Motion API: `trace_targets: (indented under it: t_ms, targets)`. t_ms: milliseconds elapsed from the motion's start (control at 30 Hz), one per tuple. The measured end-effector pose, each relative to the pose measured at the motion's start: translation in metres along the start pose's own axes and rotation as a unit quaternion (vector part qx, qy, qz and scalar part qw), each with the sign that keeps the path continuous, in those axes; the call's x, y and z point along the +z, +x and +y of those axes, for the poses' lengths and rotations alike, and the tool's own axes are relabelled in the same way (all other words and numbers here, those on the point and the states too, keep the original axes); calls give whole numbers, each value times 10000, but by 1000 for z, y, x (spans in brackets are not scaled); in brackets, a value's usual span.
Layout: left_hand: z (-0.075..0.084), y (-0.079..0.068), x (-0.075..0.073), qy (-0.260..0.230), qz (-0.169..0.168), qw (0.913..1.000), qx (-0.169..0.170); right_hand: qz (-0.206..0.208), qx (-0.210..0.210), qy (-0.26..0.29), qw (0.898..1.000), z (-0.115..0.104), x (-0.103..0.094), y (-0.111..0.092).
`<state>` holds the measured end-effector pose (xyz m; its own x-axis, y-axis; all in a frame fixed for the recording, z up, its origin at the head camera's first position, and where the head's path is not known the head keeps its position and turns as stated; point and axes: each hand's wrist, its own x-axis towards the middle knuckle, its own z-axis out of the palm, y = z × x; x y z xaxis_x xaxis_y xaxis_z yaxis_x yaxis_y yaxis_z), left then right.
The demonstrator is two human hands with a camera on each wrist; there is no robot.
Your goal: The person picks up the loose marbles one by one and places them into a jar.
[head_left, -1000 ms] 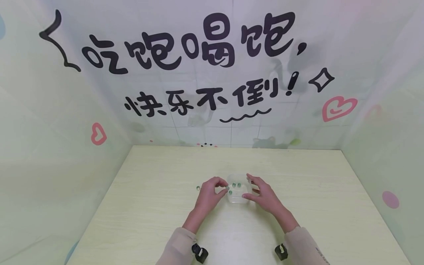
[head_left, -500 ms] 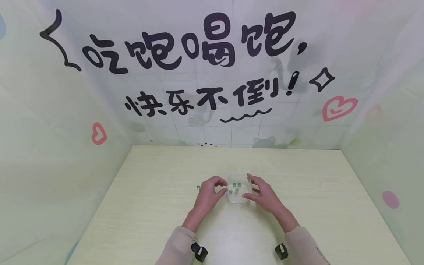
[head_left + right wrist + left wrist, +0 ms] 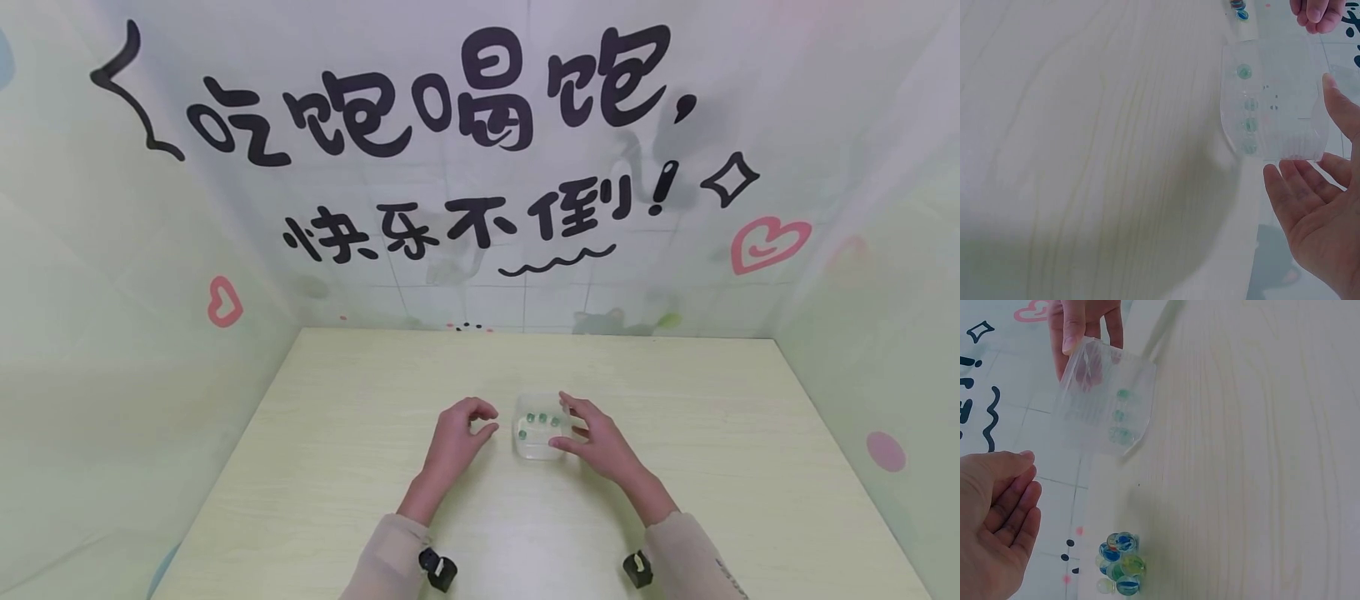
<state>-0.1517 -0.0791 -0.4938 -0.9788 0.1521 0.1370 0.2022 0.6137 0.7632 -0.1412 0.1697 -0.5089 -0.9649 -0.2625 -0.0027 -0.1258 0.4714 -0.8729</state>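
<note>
Fingers of the left hand [image 3: 453,437] are loosely curled, pinching nothing; the hand stands apart from the clear container [image 3: 537,452], at its nine o'clock. One second ago they pinched a green marble at the rim, with three inside. Four green marbles [image 3: 542,418] now lie within, spread from about eight round to two o'clock. In judgement, that placement is complete and the left hand free. Right hand [image 3: 602,442] grips the container, fingers and thumb about its three o'clock side, keeping it upright on the table [image 3: 337,467]. Loose marbles [image 3: 1121,562] lie at the container's six o'clock, left wrist view.
</note>
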Motion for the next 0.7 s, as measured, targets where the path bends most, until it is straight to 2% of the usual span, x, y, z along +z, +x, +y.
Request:
trace_targets:
  t_ms: [700]
  targets:
    - [-28,1,-29,-59,342,9984,-452,-52,21,30,10000,-2,-1,-1]
